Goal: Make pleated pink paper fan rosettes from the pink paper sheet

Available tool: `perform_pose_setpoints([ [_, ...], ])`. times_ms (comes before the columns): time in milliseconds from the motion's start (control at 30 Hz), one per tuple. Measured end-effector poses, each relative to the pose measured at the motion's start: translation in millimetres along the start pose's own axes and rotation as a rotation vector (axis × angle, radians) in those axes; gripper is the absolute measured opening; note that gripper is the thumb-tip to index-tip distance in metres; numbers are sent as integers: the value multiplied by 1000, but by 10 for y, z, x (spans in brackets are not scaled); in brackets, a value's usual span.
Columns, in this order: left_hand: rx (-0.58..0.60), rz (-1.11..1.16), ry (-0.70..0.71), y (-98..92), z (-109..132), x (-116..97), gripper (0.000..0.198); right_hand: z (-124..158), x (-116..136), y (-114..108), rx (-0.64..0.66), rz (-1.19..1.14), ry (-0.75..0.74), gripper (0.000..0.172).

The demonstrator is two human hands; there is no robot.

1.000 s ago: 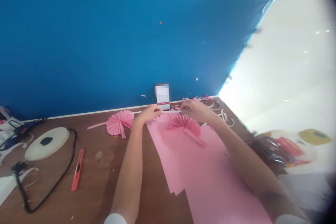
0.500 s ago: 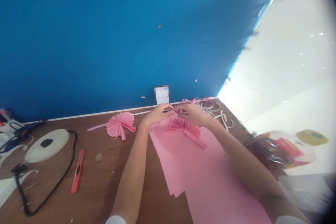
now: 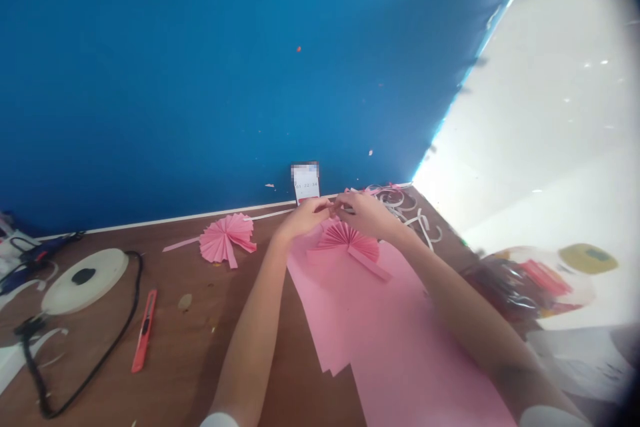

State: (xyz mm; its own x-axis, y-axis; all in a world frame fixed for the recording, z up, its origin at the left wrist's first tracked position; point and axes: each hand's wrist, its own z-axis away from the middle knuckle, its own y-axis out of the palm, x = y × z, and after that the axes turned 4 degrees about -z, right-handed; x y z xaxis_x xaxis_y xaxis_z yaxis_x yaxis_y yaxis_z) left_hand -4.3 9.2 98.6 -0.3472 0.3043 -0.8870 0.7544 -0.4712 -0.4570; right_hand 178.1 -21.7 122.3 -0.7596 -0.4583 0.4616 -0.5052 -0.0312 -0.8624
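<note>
My left hand [image 3: 306, 219] and my right hand [image 3: 364, 212] meet fingertip to fingertip near the back edge of the table, in front of a propped-up phone [image 3: 305, 181]. The fingers of both are pinched together, and whatever lies between them is too small to make out. Just below them a pleated pink paper fan [image 3: 345, 235] with a folded strip rests on large pink paper sheets [image 3: 395, 320]. Left of my left hand lies a second pleated pink rosette [image 3: 220, 239] with paper strips at its sides.
A red cutter [image 3: 145, 331] lies at the left, beside a round white disc [image 3: 85, 282] and a black cable [image 3: 131, 317]. Curled white strips [image 3: 423, 223] sit at the back right. A plastic bag [image 3: 530, 283] is at the right edge, and a blue wall [image 3: 200, 80] rises behind.
The fingertips have drawn slightly closer together, and my left hand's fingers have shifted a little. The whole view has moved slightly, with the objects staying in place on the table.
</note>
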Motion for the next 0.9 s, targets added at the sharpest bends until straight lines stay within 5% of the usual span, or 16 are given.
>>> perform_pose_setpoints([
  [267,-39,598,-112,64,-37,-12,24,16,108,61,-217,268,-32,26],
  [633,47,931,-165,92,-16,-111,19,39,-9,20,-274,159,-254,34],
  [900,-231,929,-130,-166,-64,214,17,133,160,-151,-324,-96,-145,28],
])
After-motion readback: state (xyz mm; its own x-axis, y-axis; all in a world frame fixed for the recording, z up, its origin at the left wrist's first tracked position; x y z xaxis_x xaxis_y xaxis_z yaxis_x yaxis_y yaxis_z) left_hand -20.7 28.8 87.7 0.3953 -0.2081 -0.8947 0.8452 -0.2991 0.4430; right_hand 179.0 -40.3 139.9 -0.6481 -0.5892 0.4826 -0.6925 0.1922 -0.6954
